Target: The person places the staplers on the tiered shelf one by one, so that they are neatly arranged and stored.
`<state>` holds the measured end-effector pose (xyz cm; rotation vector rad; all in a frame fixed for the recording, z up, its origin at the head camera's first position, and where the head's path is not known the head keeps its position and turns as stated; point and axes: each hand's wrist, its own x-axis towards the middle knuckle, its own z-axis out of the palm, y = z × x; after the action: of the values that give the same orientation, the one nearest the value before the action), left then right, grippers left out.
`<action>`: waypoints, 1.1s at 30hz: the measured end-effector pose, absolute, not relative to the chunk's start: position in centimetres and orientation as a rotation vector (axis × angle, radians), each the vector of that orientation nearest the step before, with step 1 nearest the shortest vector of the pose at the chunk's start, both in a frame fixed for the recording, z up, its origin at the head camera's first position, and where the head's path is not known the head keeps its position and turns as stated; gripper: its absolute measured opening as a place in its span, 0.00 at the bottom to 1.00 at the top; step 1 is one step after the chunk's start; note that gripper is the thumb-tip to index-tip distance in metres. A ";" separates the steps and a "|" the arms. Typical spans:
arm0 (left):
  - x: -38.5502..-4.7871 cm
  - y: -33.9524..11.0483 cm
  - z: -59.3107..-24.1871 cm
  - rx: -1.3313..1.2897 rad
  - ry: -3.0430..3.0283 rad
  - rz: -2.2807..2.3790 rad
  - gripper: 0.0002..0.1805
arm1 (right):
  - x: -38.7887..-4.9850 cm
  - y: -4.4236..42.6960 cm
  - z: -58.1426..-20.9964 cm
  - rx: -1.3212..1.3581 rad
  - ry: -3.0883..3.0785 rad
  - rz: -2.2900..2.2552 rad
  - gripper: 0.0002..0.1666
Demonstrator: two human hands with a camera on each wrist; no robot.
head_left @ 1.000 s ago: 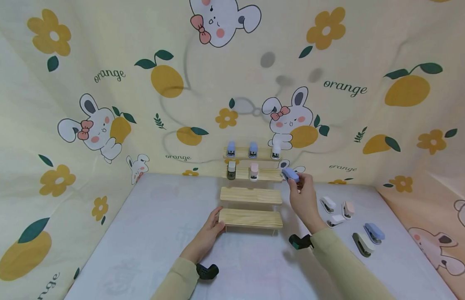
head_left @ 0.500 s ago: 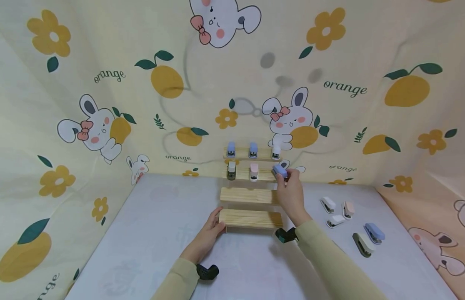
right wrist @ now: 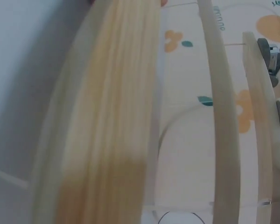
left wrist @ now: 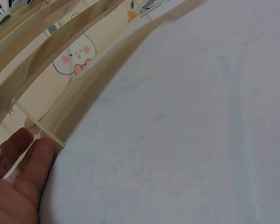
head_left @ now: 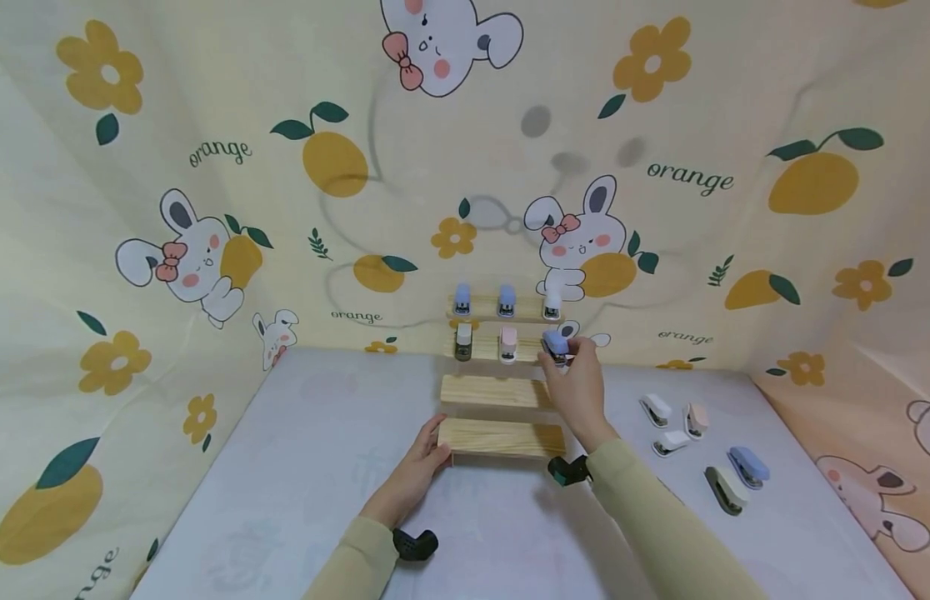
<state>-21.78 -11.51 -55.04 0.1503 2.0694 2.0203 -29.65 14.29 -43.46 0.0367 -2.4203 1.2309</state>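
Note:
In the head view, a tiered wooden rack (head_left: 498, 437) stands mid-table. My left hand (head_left: 410, 477) grips the left end of its lowest shelf; the left wrist view shows this hand (left wrist: 18, 182) with fingertips by the clear support. At the right end of the second shelf from the top, my right hand (head_left: 581, 392) pinches a blue stapler (head_left: 556, 341) between thumb and fingers. Beside it on that shelf are a pink stapler (head_left: 508, 343) and a grey-and-dark one (head_left: 463, 342). The right wrist view shows shelf boards (right wrist: 112, 121), not the held stapler.
On the top shelf (head_left: 483, 307) are two blue staplers (head_left: 462, 298) and a white one (head_left: 552, 303). Several staplers lie on the table to the right, among them a blue one (head_left: 748, 466) and a green-grey one (head_left: 726, 489). A patterned cloth hangs behind.
My right hand has moved left with the blue stapler, from beside the rack to the second shelf's right end, and the stapler has turned to point more forward. My left hand has stayed put.

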 end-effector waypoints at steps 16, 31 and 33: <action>-21.7 -11.5 -54.9 0.146 2.088 2.007 0.30 | -29.5 14.7 -44.2 0.110 -2.411 1.184 0.29; -21.6 -11.6 -54.8 0.147 2.083 2.004 0.30 | -29.6 15.0 -44.3 0.119 -2.419 1.211 0.32; -21.7 -11.5 -54.8 0.144 2.087 1.999 0.30 | -29.3 15.3 -44.3 0.119 -2.432 1.224 0.34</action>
<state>-21.66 -11.53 -54.80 0.1442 2.0866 1.9994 -29.28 15.27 -44.26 0.1189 -2.4320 1.2236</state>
